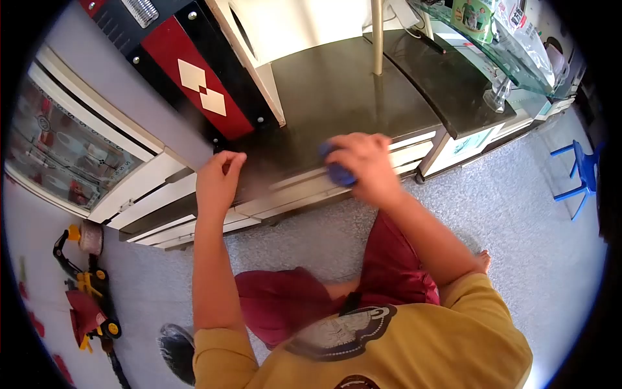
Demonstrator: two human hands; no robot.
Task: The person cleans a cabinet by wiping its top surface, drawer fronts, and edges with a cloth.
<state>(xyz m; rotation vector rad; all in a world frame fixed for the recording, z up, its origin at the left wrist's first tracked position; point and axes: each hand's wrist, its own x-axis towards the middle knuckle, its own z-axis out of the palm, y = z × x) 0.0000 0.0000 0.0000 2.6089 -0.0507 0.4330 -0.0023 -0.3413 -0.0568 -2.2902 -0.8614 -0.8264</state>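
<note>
Your right hand [369, 165], just right of centre in the frame, wraps over a dark blue object [337, 167]. The fingers are bent around it, palm side down, and it shows on the hand's left side, below the fingertips. It is blurred, so you cannot tell what it is, nor whether it touches the front edge of the dark countertop [337, 78]. Your left hand [217, 181], left of centre, is well apart from it, fingers curled in, thumb and forefinger tips drawn together near the countertop's left end.

Below the countertop you have white drawers [411, 153], their contents hidden. At the left of the frame, a glass-fronted cabinet [97, 100] shows reddish and pale shapes behind its pane, too unclear to name. In the lower left, a toy digger [97, 279] carries a dark red bucket [84, 314].

At the upper right, the glass shelf [518, 76] bears a green packet [470, 19] with a picture on it and a clear plastic bag [528, 45]; you cannot read their print. In the upper left, a red panel [170, 52] bears two pale diamonds [212, 102] meeting at a corner.
</note>
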